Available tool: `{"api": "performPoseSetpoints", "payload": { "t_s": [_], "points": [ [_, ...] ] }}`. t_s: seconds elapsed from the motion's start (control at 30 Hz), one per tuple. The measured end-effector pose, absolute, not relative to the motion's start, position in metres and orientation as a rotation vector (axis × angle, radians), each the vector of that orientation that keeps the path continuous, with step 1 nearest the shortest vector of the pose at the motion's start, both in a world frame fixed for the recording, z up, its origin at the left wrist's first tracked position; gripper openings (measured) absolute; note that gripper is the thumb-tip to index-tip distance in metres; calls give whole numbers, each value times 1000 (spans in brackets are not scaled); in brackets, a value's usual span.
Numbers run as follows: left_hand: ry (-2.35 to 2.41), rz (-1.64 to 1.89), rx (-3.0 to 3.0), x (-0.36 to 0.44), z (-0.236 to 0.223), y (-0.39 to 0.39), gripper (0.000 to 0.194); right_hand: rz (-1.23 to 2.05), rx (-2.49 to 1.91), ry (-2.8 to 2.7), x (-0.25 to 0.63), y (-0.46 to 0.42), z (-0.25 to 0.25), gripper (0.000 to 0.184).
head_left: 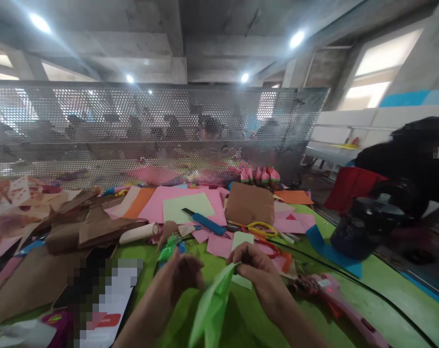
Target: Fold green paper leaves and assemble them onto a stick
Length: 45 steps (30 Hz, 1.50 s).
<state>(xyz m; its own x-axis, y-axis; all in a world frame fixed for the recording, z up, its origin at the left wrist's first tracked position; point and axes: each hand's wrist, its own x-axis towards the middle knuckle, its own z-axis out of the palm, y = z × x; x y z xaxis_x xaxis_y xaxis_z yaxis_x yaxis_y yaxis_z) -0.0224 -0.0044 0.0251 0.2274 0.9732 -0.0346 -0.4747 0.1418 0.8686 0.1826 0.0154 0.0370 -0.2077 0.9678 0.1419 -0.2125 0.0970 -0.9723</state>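
Note:
Both my hands are raised over the green table point(371, 290), holding a folded piece of light green paper point(212, 304). My right hand point(259, 275) pinches the paper's upper edge with its fingers curled. My left hand point(181, 278) is closed into a loose fist beside the paper's left side; whether it grips the paper is unclear. The paper hangs down towards me between the two wrists.
Pink, orange, brown and green paper sheets litter the table. A blue craft knife point(205, 222), yellow-handled scissors point(261, 228), a white paper roll point(138, 233) and a pink glue gun point(335, 295) lie nearby. A perforated metal screen point(150, 130) stands behind. A person in black point(403, 169) bends at right.

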Motion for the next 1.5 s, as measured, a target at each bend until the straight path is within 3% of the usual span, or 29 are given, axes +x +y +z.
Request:
{"api": "performPoseSetpoints", "payload": {
  "t_s": [0.07,0.27,0.57,0.77,1.13,1.23,1.33,1.5],
  "points": [
    [819,1151,982,-16,16,-5,37,1390,-854,-1302,180,13,39,14],
    [900,875,1093,-6,-3,-7,34,1413,-872,-1345,174,11,38,16],
    [1016,1144,1016,-3,-3,2,41,1437,-945,-1456,170,7,38,22],
    [1058,1132,1170,-1,-3,1,39,1107,-1127,-1633,166,7,29,19],
    [1179,1256,1254,9,-1,-4,33,1042,-1166,-1728,165,6,23,18],
    [1217,1275,1237,4,-2,-3,36,842,-1219,-1858,179,15,29,25],
    [1210,1311,1179,-1,-4,-2,40,422,-1446,-2039,205,36,44,24],
    [1164,1289,1093,-6,-3,0,41,160,-1697,-2166,245,87,66,20]
  ]
}}
